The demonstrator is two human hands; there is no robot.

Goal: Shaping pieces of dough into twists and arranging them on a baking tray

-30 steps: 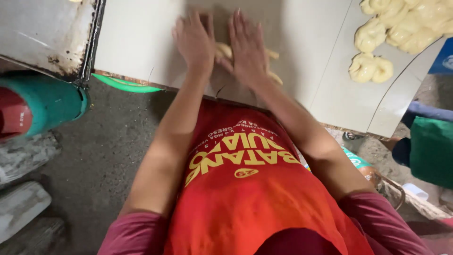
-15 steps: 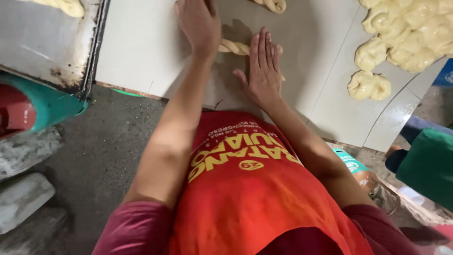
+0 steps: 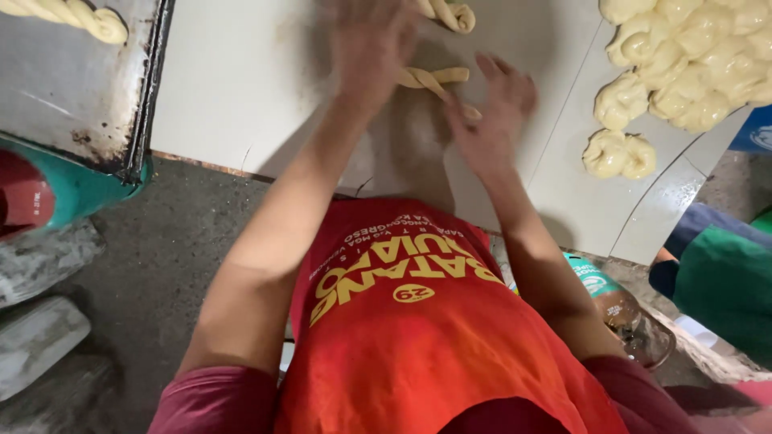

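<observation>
A pale twisted rope of dough lies on the white table in front of me. My left hand, blurred by motion, lies flat over the rope's left end. My right hand has its fingers spread, and they touch the rope's near right end. A second finished twist lies just beyond, at the top edge. Neither hand is closed around anything.
A heap of shaped dough pieces covers the table's right side. A dark metal tray at the left carries another twist. Another person in green and blue is at the right. Concrete blocks lie on the floor at the left.
My hands went from side by side on the dough to offset, the left one farther away and the right one nearer. The dough now shows as a twisted rope.
</observation>
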